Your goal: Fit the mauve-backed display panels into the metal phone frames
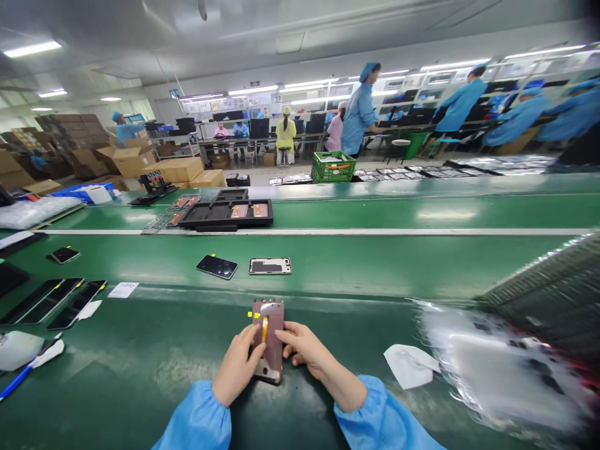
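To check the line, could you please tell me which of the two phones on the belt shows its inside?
The right-hand phone, silver-framed and open; the left-hand phone shows a glossy black face.

**Factory interior, evenly bright under overhead fluorescent tubes (pixel 32 49); wide-angle head view.**
Ceiling light forms pale glare patches on the green surface (pixel 375 269), and only a soft shadow lies beneath the right hand (pixel 302 347). Straight lines bow toward the frame edges. Clear plastic wrapping (pixel 506 375) at lower right is heavily smeared, and the top right corner falls dark.
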A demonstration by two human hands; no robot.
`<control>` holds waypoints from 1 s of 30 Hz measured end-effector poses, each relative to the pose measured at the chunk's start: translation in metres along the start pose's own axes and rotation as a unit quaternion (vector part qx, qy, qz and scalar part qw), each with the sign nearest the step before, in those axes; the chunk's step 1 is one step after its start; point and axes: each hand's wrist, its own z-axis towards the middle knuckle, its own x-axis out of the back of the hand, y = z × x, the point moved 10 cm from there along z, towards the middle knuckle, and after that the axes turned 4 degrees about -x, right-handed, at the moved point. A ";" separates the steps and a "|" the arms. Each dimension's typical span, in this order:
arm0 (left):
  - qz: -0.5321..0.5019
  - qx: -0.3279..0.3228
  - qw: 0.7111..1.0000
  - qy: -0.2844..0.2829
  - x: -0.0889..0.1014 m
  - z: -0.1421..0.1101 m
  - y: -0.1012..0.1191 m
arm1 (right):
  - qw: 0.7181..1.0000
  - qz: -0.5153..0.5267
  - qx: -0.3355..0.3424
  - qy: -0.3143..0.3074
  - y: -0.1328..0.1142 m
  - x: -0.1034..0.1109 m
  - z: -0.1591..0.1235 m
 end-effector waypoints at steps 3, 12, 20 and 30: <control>-0.071 0.009 0.996 -0.053 -0.022 -0.004 0.010 | 0.985 -0.110 0.084 0.102 -0.008 0.034 0.007; -0.437 0.030 0.898 -0.043 -0.028 0.006 0.050 | 0.984 -0.106 0.146 0.002 -0.030 0.021 -0.043; -0.421 -0.008 0.900 -0.112 -0.043 -0.008 0.081 | 0.918 -0.206 0.289 0.177 -0.081 0.067 -0.082; -0.341 -0.002 0.938 -0.058 -0.038 0.004 0.069 | 0.719 -0.357 0.568 0.182 -0.108 -0.002 -0.167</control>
